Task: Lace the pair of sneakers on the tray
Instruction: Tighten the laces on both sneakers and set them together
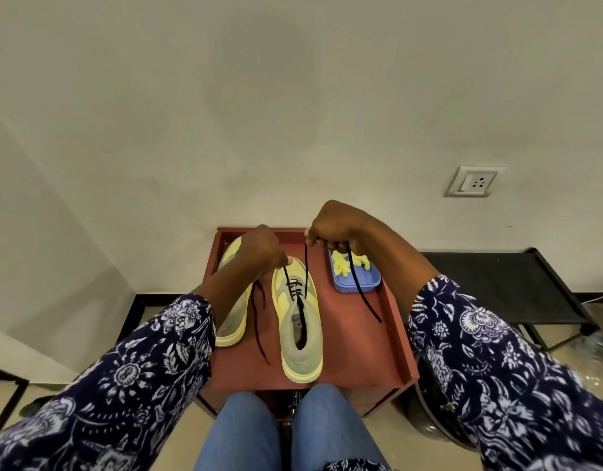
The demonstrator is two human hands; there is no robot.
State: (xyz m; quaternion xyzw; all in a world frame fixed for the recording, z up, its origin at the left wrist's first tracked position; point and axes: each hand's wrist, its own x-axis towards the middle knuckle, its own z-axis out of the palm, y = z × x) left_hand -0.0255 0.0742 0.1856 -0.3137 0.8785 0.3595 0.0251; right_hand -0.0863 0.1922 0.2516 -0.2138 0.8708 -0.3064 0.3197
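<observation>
Knees (pixel 289 433) are seen below the red tray (pixel 354 341). Lace (pixel 295 288) ends are pinched by left hand (pixel 261 248) and right hand (pixel 334 229) above the sneaker (pixel 300 338). A blue box (pixel 356 280) sits beside; a wall socket (pixel 474 181) is behind.

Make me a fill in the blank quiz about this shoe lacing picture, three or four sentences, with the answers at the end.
1. The lace threaded through the sneaker on the right is ____ in colour.
2. Each hand, left hand and right hand, pinches one ____ of that lace.
3. The small blue container holds ____ laces.
4. Both sneakers rest on a ____ tray.

Answers: black; end; yellow; red-brown
</observation>
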